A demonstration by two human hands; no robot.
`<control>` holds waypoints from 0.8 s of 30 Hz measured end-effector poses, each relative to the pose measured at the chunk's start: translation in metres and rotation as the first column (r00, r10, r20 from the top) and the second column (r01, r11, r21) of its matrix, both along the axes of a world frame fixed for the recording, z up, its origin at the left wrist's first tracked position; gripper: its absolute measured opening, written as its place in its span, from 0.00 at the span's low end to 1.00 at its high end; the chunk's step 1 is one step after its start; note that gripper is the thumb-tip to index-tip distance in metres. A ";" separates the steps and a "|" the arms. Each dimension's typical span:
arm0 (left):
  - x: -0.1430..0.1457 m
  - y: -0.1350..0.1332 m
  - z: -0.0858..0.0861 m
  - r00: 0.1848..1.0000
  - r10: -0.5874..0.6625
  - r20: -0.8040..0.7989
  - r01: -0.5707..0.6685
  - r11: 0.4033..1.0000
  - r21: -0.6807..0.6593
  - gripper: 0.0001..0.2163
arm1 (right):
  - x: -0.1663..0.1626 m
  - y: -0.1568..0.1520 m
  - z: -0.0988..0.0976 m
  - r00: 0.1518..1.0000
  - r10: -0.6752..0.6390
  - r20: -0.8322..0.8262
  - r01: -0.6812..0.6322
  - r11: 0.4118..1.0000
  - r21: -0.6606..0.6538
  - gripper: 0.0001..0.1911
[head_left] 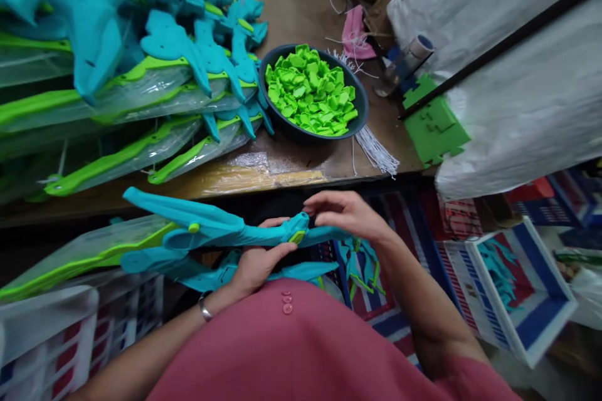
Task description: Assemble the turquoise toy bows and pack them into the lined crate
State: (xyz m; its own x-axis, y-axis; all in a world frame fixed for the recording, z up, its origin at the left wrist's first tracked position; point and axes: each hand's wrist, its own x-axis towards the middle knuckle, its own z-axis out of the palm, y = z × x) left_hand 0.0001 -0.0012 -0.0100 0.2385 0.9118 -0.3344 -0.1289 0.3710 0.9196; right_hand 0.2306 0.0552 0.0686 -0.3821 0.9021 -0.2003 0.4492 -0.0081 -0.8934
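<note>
My left hand (258, 260) is closed around a long teal foam toy (221, 229), gripping it from below near its middle. My right hand (345, 213) pinches the same toy from above, fingertips beside a small green foam piece (297, 237) set into it. Both hands are in front of my pink shirt, just below the table edge. A dark round bowl (360, 100) filled with several small green foam pieces (310, 91) stands on the brown table beyond the hands.
A big pile of teal and green foam toys (141, 56), some in clear bags, covers the table's left. Green foam sheets (435, 128) lie at the right. White strings (376, 150) lie near the bowl. Crates (512, 288) with teal parts stand below right, another crate (51, 338) below left.
</note>
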 end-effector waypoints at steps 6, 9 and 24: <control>0.000 0.002 0.001 0.984 0.086 0.159 -0.073 0.994 -0.085 0.24 | 0.069 0.042 -0.021 0.474 -0.560 0.680 0.317 0.828 0.462 0.13; -0.001 0.002 -0.002 0.926 0.128 0.354 -0.060 0.979 -0.195 0.27 | 0.083 0.048 -0.037 0.341 -0.508 0.791 0.312 0.855 0.415 0.14; -0.017 -0.001 -0.004 0.769 -0.250 0.588 0.216 0.968 0.128 0.14 | 0.015 0.002 0.017 0.925 -0.112 0.364 0.038 0.978 0.205 0.10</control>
State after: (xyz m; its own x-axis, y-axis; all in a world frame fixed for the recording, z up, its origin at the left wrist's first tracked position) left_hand -0.0173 -0.0017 -0.0140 0.5818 0.8132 -0.0105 -0.5715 0.4180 0.7061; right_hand 0.2454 0.0573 0.0857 -0.2435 0.9603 -0.1360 0.7535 0.0991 -0.6499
